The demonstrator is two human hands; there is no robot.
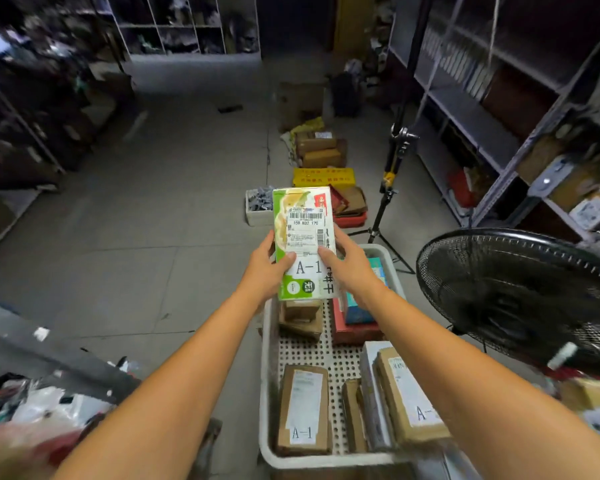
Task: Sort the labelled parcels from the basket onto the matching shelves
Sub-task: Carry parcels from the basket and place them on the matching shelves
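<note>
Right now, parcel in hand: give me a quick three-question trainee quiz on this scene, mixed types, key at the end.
1. True or false: the green parcel lies flat in the white basket.
2. The large shelf label on the green parcel reads: A) A-1 B) B-2 C) C-3.
3. Short answer: what large black thing stands just right of the basket?

Key:
1. False. The left hand and the right hand hold it up above the basket.
2. A.
3. A fan.
</note>
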